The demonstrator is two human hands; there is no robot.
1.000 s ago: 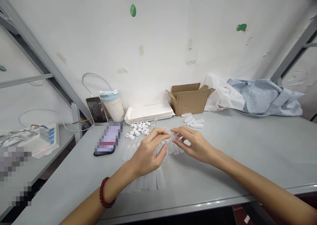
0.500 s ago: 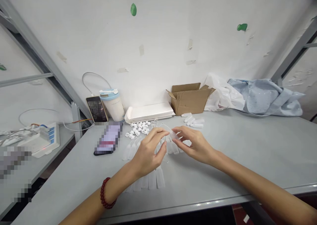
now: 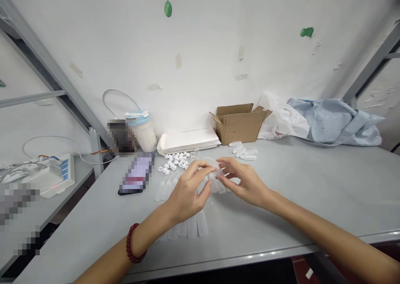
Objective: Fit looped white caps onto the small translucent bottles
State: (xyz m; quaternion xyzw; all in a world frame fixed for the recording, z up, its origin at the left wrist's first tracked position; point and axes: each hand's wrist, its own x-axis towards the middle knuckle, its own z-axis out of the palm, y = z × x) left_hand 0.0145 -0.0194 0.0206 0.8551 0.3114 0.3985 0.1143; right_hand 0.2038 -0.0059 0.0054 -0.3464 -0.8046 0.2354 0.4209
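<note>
My right hand (image 3: 246, 180) pinches a small translucent plastic tube (image 3: 220, 173) between thumb and fingers. A thin white cord (image 3: 210, 158) arches over beside it. My left hand (image 3: 190, 188) meets the tube's left end with its fingertips, while its thumb stays apart below. A red bead bracelet circles the left wrist. Under and behind both hands lie several translucent tubes with thin cords (image 3: 167, 189), partly covered. Another row of translucent tubes (image 3: 197, 225) lies nearer to me. Small white caps (image 3: 175, 161) are heaped behind my left hand.
Several loose tubes (image 3: 245, 153) lie before an open cardboard box (image 3: 240, 125). White flat packs (image 3: 189, 140), a cup (image 3: 145, 132) and a blurred phone (image 3: 136, 173) stand or lie to the left. A white bag (image 3: 281, 119) and blue cloth (image 3: 331, 121) sit at back right.
My left fingertips have shifted slightly right, onto the tube's end. The tube has turned a little in my right fingers, which stay around it.
</note>
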